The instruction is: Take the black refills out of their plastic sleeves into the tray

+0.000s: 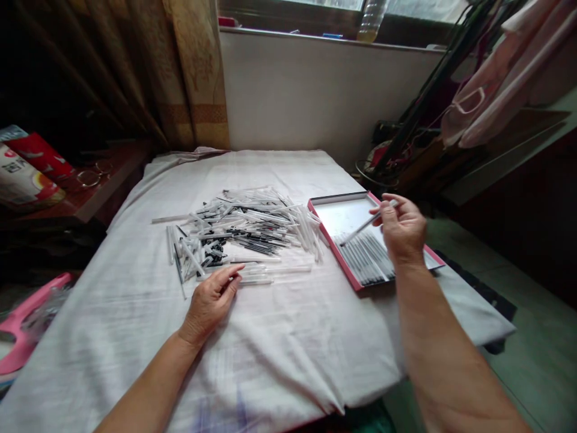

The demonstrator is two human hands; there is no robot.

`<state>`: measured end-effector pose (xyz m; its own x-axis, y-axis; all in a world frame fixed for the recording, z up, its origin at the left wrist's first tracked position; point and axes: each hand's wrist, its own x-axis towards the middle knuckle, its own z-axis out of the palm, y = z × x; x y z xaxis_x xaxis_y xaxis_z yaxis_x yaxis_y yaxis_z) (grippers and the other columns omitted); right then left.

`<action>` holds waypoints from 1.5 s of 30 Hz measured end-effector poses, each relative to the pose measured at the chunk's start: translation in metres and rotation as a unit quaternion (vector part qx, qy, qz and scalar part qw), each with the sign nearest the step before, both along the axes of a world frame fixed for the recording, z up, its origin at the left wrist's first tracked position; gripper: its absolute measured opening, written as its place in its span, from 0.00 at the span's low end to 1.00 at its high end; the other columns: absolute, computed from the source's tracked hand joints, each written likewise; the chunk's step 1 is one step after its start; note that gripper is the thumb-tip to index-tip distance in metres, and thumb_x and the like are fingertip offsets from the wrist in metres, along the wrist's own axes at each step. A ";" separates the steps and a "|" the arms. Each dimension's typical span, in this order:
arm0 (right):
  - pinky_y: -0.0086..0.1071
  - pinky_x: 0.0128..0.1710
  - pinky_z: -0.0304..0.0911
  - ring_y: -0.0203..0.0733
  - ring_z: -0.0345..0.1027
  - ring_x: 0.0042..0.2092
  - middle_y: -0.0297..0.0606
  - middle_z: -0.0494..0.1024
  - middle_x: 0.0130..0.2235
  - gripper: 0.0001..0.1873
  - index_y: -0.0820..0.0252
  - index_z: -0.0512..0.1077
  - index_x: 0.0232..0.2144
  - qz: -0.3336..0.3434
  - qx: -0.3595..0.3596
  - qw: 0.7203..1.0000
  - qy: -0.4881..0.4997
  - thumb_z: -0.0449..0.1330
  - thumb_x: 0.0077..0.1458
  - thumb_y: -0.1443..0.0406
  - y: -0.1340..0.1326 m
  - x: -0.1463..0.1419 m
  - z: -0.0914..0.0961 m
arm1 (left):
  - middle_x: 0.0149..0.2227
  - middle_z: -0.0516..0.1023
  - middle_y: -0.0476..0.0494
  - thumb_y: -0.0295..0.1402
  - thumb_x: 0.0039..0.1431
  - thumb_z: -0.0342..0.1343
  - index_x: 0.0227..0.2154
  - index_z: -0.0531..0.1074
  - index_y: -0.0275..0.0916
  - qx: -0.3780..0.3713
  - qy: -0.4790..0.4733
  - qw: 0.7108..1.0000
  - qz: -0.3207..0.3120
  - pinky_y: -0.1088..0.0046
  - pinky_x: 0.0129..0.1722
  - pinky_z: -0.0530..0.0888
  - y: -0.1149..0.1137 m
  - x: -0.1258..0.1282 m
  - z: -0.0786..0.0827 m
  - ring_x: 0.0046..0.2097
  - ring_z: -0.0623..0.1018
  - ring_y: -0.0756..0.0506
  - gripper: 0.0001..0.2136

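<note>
A white cloth, creased and rumpled toward the near edge, covers the surface. Across its middle lies a loose pile of clear tubes and black pieces, with a few tubes strewn on its near side. To the right, a shallow pink-edged box sits at an angle, a row of pens side by side in its near half. The right hand is over the box's right side, its grip pinching a slim pen that slants down leftward over the row. The left hand rests at the pile's near edge; whether its grip holds a tube, I cannot tell.

Beyond the surface stands a pale wall under a windowsill bearing a bottle. A patterned brown curtain hangs far left, above a reddish cabinet with a printed container. Pink fabric hangs far right, above a tiled floor.
</note>
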<state>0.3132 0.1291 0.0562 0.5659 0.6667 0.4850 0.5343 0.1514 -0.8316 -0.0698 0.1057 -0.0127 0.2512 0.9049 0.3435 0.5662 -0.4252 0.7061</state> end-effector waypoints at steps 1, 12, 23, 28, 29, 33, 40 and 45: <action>0.32 0.29 0.66 0.39 0.71 0.28 0.40 0.79 0.30 0.21 0.62 0.71 0.48 -0.042 -0.018 0.997 -0.063 0.55 0.57 0.55 0.001 0.022 0.003 | 0.39 0.82 0.42 0.39 0.62 0.52 0.47 0.76 0.40 -0.012 -0.005 1.000 0.005 0.71 0.38 0.76 0.000 0.000 0.000 0.35 0.80 0.46 0.15; 0.33 0.35 0.63 0.47 0.75 0.38 0.43 0.83 0.35 0.23 0.62 0.74 0.53 -0.023 -0.464 0.832 -0.303 0.55 0.57 0.59 0.016 0.105 -0.041 | 0.28 0.80 0.46 0.42 0.62 0.50 0.48 0.76 0.38 -0.050 -0.021 0.998 0.030 0.75 0.28 0.74 0.002 0.001 0.000 0.25 0.77 0.49 0.18; 0.32 0.39 0.66 0.45 0.75 0.40 0.41 0.83 0.41 0.24 0.58 0.74 0.53 -0.017 -0.437 0.841 -0.317 0.54 0.55 0.62 0.007 0.110 -0.058 | 0.28 0.80 0.47 0.41 0.62 0.49 0.47 0.77 0.40 -0.017 0.017 0.999 0.024 0.73 0.32 0.76 0.004 -0.001 -0.002 0.27 0.78 0.48 0.17; 0.32 0.40 0.66 0.46 0.75 0.43 0.42 0.82 0.45 0.23 0.58 0.75 0.52 -0.033 -0.461 0.813 -0.354 0.52 0.57 0.63 0.005 0.102 -0.055 | 0.28 0.80 0.47 0.40 0.62 0.50 0.46 0.77 0.38 -0.005 0.011 1.000 0.018 0.74 0.31 0.75 0.003 0.000 -0.002 0.27 0.78 0.48 0.17; 0.33 0.40 0.66 0.47 0.75 0.44 0.43 0.82 0.45 0.23 0.58 0.75 0.52 -0.039 -0.466 0.807 -0.360 0.52 0.57 0.62 0.004 0.101 -0.054 | 0.28 0.80 0.47 0.40 0.62 0.50 0.46 0.77 0.38 -0.004 0.009 1.000 0.017 0.74 0.30 0.75 0.003 0.000 -0.003 0.26 0.78 0.48 0.17; 0.36 0.41 0.66 0.50 0.75 0.46 0.45 0.80 0.48 0.24 0.56 0.73 0.54 -0.049 -0.480 0.791 -0.377 0.51 0.58 0.61 0.001 0.093 -0.049 | 0.28 0.80 0.47 0.39 0.62 0.50 0.46 0.77 0.38 -0.004 0.000 1.000 0.009 0.75 0.30 0.75 0.003 -0.001 -0.004 0.25 0.77 0.49 0.16; 0.36 0.39 0.66 0.49 0.74 0.44 0.44 0.80 0.48 0.21 0.56 0.76 0.50 -0.072 -0.389 0.817 -0.419 0.52 0.58 0.62 0.004 0.053 -0.023 | 0.27 0.78 0.48 0.38 0.62 0.50 0.40 0.78 0.38 -0.022 -0.029 0.999 -0.003 0.76 0.27 0.73 0.002 0.000 -0.003 0.23 0.76 0.50 0.14; 0.31 0.37 0.64 0.43 0.74 0.41 0.38 0.80 0.46 0.17 0.53 0.78 0.44 0.060 -0.289 0.840 -0.455 0.51 0.60 0.61 0.017 -0.024 -0.001 | 0.24 0.76 0.48 0.42 0.62 0.50 0.34 0.76 0.38 -0.063 -0.070 0.995 0.011 0.77 0.24 0.71 0.003 0.001 -0.003 0.22 0.75 0.50 0.15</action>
